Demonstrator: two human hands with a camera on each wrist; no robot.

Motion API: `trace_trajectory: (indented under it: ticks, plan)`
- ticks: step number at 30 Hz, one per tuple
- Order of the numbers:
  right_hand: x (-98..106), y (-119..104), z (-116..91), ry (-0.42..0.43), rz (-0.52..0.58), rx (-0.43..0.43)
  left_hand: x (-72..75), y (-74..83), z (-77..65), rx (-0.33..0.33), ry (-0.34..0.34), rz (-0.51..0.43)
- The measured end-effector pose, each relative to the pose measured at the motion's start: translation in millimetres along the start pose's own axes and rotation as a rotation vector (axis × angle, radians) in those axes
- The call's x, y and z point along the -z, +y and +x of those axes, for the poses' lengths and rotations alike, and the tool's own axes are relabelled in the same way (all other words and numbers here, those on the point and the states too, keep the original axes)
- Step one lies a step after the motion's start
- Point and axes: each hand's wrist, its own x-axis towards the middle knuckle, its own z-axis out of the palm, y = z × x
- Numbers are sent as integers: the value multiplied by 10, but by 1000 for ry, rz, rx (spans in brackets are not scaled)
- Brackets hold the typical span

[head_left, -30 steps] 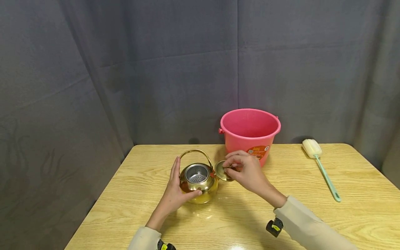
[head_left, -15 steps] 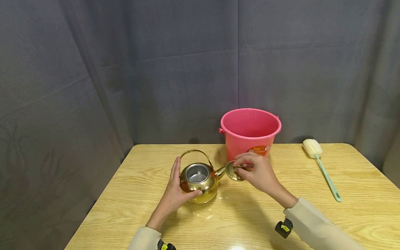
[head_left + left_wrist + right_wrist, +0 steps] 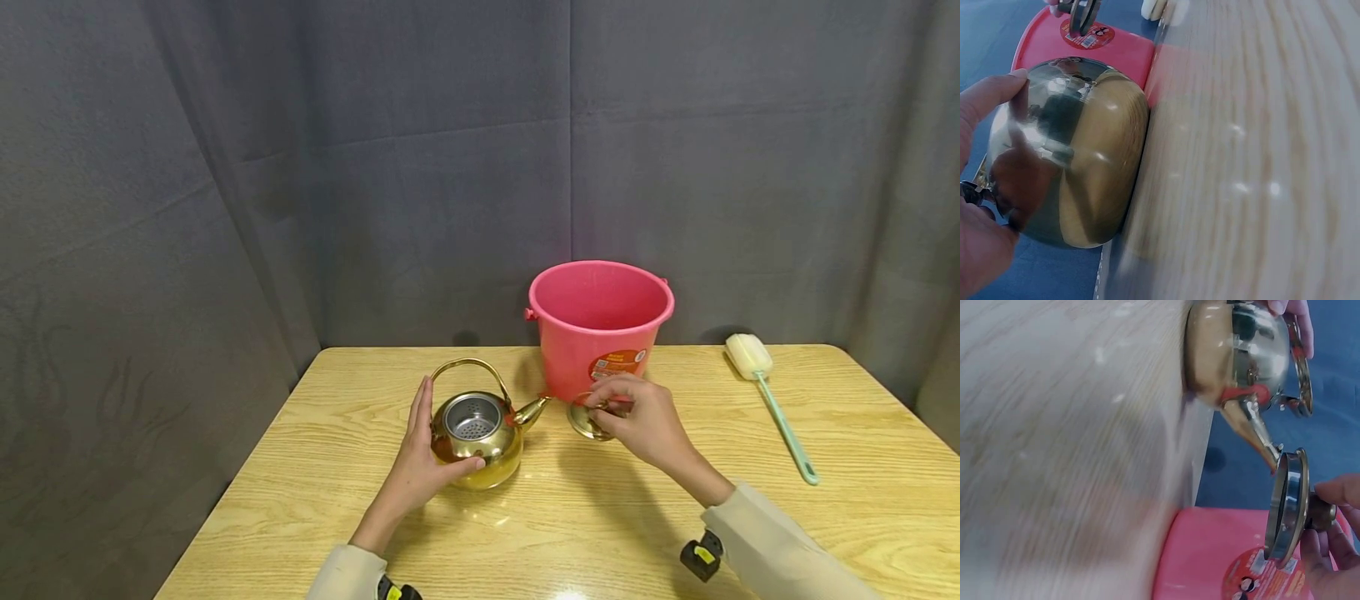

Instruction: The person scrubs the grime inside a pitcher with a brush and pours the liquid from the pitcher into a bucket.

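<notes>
A shiny gold kettle (image 3: 498,467) with a raised handle stands uncovered on the table, a perforated steel strainer (image 3: 473,417) set in its mouth. My left hand (image 3: 412,471) rests against the kettle's left side, fingers straight and thumb spread across the near side; the left wrist view shows the thumb touching the metal. Beyond the spout, my right hand (image 3: 648,421) pinches the gold lid (image 3: 582,423) by its knob. In the right wrist view the lid (image 3: 1288,509) hangs above the table, its rim near the spout tip.
Behind the lid stands a pink bucket (image 3: 555,358) with an orange label. On the right lies a sponge brush (image 3: 750,357) with a long green handle. Grey curtains (image 3: 435,167) hang along the table's back and sides.
My right hand has carried the lid rightward, away from the kettle's spout, which now shows in full. The left hand and the kettle have stayed put.
</notes>
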Motion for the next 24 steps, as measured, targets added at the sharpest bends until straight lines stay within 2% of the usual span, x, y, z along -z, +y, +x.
trace_trajectory:
  ticks: [18, 24]
  plan:
    - [60, 214, -66, -18, -17, -75, -3, -14, 2, -8, -1, 2]
    - [69, 300, -84, -46, -23, -134, 0, -12, 4, -4, -4, -2]
